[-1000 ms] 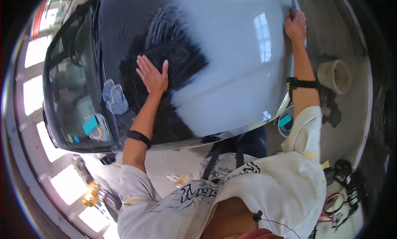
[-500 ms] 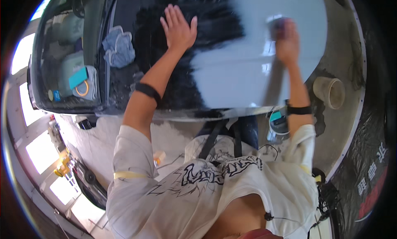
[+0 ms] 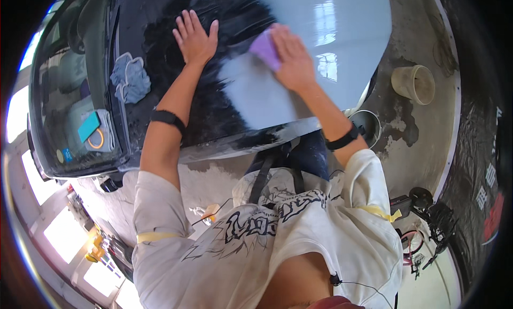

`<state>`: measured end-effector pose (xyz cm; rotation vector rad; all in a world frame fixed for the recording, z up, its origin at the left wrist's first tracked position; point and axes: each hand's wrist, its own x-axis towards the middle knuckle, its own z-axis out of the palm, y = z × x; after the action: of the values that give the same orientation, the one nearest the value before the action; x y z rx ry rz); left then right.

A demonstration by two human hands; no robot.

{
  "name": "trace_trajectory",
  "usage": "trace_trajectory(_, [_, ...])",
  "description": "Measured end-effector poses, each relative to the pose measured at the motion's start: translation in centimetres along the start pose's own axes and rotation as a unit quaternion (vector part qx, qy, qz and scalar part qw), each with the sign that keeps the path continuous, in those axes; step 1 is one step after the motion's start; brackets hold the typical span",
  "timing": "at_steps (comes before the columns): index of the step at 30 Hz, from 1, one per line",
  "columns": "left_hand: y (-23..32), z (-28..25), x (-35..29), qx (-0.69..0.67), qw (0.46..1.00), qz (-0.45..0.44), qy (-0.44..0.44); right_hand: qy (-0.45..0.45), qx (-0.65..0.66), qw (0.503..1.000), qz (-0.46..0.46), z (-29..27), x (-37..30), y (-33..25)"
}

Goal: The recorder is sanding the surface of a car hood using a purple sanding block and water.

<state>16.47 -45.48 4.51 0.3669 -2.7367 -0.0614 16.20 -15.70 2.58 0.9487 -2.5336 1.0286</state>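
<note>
I saw the right hand (image 3: 293, 60) curled over a purple sanding block (image 3: 264, 48), fingers gripping its top and pressing it flat on the car bonnet (image 3: 342, 52), at the border between the dull grey sanded patch and the glossy black paint. The left hand (image 3: 195, 37) lay spread, palm down with fingers splayed, on the dark wet-looking part of the panel, holding nothing and bracing the body as it leaned in. A crumpled blue cloth (image 3: 130, 78) sat near the windscreen (image 3: 69, 95), well apart from both hands. My worry was the bracing palm: on a slick surface it could have skidded and thrown the weight forward. I also judged that a tilted block might have dug an edge in and cut unevenly through the paint at the border. Down on the concrete floor (image 3: 422, 138), a white bucket (image 3: 368, 127) stood just beside the person's leg and a tan pot (image 3: 414, 84) farther off; a careless step back could have tipped the nearer one.
</note>
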Motion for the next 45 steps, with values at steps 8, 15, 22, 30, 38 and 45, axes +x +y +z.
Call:
trace_trajectory(8, [0.9,-1.8,1.0,0.019,0.998,0.000,-0.063,0.100,-0.132,0.976,0.142,-9.7,0.4,23.0])
trace_trajectory(15, [3.9,0.0,0.2,0.095,0.987,-0.095,-0.087,-0.019,-0.012,0.896,0.444,-13.8,-0.2,36.0])
trace_trajectory(22, [30.2,8.4,8.5,-0.018,0.974,0.195,-0.117,0.110,0.117,0.853,0.497,-16.6,-18.1,36.6])
trace_trajectory(30, [44.5,2.2,14.1,-0.041,0.936,0.245,-0.248,0.197,-0.049,0.790,0.578,-36.1,-34.2,30.2])
trace_trajectory(38, [39.6,12.0,12.5,0.054,0.949,0.261,-0.167,0.122,-0.304,0.763,0.557,-55.0,-41.7,14.1])
trace_trajectory(45, [35.9,9.9,6.6,0.030,0.949,0.285,-0.129,0.225,-0.510,0.578,0.596,-62.7,-65.3,-18.7])
